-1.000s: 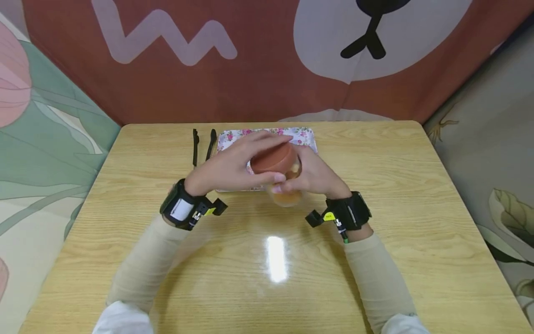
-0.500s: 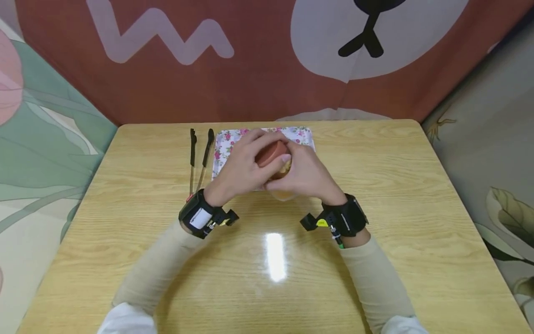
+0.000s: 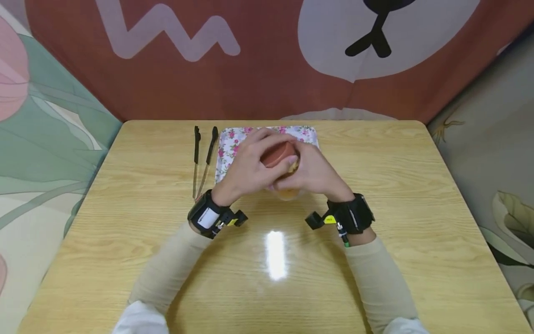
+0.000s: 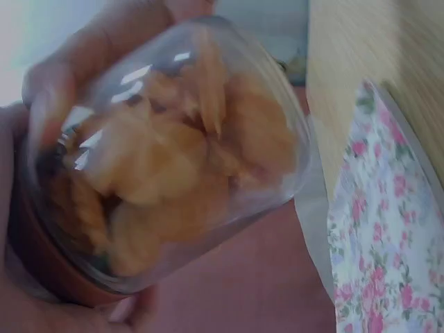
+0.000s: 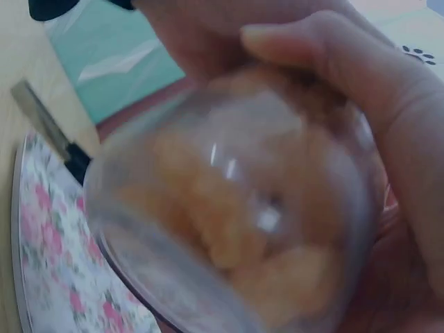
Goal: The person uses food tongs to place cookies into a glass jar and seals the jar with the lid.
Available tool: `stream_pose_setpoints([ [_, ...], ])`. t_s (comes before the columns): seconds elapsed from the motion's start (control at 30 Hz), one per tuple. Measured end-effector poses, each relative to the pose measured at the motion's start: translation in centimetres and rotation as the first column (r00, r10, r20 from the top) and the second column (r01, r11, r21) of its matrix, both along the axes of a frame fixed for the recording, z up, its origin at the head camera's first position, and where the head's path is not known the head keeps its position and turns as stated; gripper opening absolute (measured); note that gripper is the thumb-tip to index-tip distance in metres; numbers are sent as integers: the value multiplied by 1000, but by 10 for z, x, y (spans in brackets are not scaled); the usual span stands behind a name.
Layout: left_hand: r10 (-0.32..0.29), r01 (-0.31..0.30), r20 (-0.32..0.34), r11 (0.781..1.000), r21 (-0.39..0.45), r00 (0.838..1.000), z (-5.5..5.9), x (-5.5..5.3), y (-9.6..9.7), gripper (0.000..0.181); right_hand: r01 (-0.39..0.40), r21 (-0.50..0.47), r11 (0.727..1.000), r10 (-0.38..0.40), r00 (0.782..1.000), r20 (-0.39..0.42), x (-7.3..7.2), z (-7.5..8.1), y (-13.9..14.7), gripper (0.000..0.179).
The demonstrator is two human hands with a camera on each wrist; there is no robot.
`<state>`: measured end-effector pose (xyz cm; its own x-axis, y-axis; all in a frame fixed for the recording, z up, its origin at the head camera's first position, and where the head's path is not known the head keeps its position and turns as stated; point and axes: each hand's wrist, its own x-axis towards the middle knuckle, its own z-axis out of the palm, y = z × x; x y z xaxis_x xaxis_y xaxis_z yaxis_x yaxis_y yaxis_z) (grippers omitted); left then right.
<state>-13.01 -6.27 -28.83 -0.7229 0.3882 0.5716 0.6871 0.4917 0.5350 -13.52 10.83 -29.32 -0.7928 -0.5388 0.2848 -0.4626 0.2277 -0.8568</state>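
Both hands hold a clear jar with a reddish-brown lid, close over the front part of a flowered tray. Orange-yellow snack pieces fill much of the jar, which is tilted with its base away from the person. My left hand curls round the lid, thumb along its near side. Round the clear body lies my right hand, its thumb just below the lid. In the right wrist view the jar is blurred. Much of it is hidden behind the fingers in the head view.
Tongs with black handles and metal arms lie left of the tray on the wooden table. Behind the table's far edge hangs a reddish-brown printed cloth. Each wrist wears a black camera strap.
The left hand has turned round the lid, its wrist swinging inward to the right, and more of the tongs shows. The right hand keeps its grip on the jar, nearly in place.
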Motion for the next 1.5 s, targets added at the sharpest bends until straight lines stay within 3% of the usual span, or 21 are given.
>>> stream_pose_setpoints([
  [0.1, 50, -49, 49, 998, -27, 998, -10, -1, 1, 61, 105, 39, 994, -104, 994, -29, -17, -21, 6, 74],
  [0.17, 96, -91, 82, 994, -60, 992, -16, 0, -1, 69, 200, 63, 978, -197, 979, -53, -28, -32, 13, 76],
  [0.3, 164, -152, 85, 979, -137, 983, -18, 3, -16, 64, 393, 90, 915, -391, 919, -44, -45, -46, 41, 88],
  [0.43, 208, -199, 47, 969, -149, 977, -8, -1, -34, 50, 526, 58, 848, -525, 850, -34, -61, -58, 81, 96],
  [0.63, 236, -233, 8, 966, -110, 972, 13, -9, -58, 38, 636, -2, 772, -636, 772, -11, -77, -83, 125, 95],
  [0.7, 241, -239, 8, 967, -88, 970, 16, -10, -65, 36, 654, 3, 757, -653, 757, 24, -78, -91, 130, 96],
  [0.77, 248, -247, 7, 967, -70, 969, 18, -10, -70, 34, 651, -4, 759, -650, 758, 55, -79, -97, 129, 98],
  [0.9, 255, -255, 3, 965, -57, 967, 18, -10, -76, 33, 598, -78, 798, -592, 801, 89, -77, -96, 117, 96],
  [1.0, 251, -250, 0, 965, -73, 968, 18, -10, -79, 32, 577, -100, 810, -569, 816, 97, -71, -91, 105, 93],
  [1.27, 229, -226, 20, 968, -105, 973, 19, -12, -80, 32, 590, -141, 795, -579, 807, 117, -67, -91, 100, 91],
  [1.4, 247, -242, 31, 964, -113, 968, 22, -12, -86, 32, 585, -181, 790, -564, 811, 157, -71, -94, 99, 90],
  [1.5, 261, -258, 2, 955, -145, 965, 25, -13, -88, 32, 578, -191, 793, -552, 815, 177, -73, -94, 100, 91],
])
